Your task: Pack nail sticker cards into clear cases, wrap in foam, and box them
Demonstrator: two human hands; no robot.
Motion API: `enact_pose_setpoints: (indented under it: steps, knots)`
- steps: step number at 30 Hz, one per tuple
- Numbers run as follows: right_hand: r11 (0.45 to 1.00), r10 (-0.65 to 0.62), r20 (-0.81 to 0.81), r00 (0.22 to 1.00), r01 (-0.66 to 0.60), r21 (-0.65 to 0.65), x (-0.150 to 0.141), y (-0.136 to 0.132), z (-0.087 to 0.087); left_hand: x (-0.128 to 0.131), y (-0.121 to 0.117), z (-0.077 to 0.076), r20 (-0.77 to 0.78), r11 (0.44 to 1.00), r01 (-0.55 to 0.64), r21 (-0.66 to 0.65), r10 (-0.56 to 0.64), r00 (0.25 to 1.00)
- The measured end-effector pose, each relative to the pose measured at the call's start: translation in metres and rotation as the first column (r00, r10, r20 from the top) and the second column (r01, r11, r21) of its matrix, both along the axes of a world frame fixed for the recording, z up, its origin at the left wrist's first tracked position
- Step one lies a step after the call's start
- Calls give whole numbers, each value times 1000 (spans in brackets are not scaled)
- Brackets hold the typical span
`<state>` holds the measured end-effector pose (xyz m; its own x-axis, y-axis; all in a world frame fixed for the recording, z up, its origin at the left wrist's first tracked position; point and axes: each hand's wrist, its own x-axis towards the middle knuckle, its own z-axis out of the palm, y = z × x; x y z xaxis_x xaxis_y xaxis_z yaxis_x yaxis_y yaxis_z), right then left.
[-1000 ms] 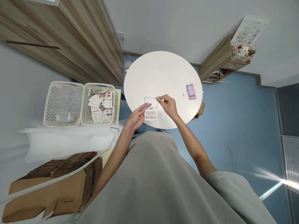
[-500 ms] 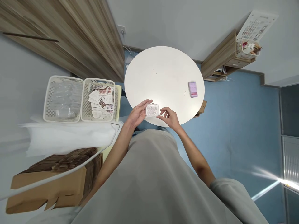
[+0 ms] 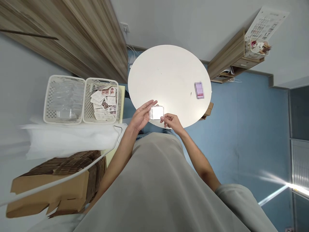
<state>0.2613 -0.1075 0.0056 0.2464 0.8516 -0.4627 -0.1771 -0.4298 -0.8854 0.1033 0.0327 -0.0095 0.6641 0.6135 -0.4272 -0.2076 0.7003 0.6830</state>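
Observation:
A small clear plastic case (image 3: 156, 113) is held over the near edge of the white round table (image 3: 169, 74). Bright glare covers its top and hides what is inside. My left hand (image 3: 142, 117) grips the case by its left side, thumb and fingers around that edge. At the lower right corner, my right hand (image 3: 172, 121) pinches the case's edge between thumb and fingertips, with the other fingers curled.
To the left stand two white baskets, one with clear plastic packs (image 3: 67, 100), one with printed cards (image 3: 106, 104). White sheeting (image 3: 72, 140) and folded cardboard (image 3: 53, 190) lie nearer me. A blurred purple item (image 3: 199, 90) rests on the table's right side.
My right fingertips have moved in from beside the case onto its lower right corner. The case has tilted slightly, so glare now covers the rows of small oval pieces seen inside before.

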Motion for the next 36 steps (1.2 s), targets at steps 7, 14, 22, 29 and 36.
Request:
enact_pose_setpoints:
  steps: [7,14,22,29,36]
  knots:
    - [999,-40,-3,999,40,-1,-1,-1,-3,-22,-7,-4,-266,983,143,111,-109,958]
    - [1000,-16,2,1000,16,-3,2,0,-9,-33,-18,-9,-365,980,125,158,-60,929]
    - [1000,16,0,1000,-16,16,1,4,-4,-34,-18,1,-351,968,112,225,-27,936]
    - [999,21,32,999,-23,40,4,2,2,-31,-19,9,-335,960,95,264,-1,942]
    - [999,-3,48,999,1,43,3,3,0,-30,-18,8,-339,953,112,281,-10,941]
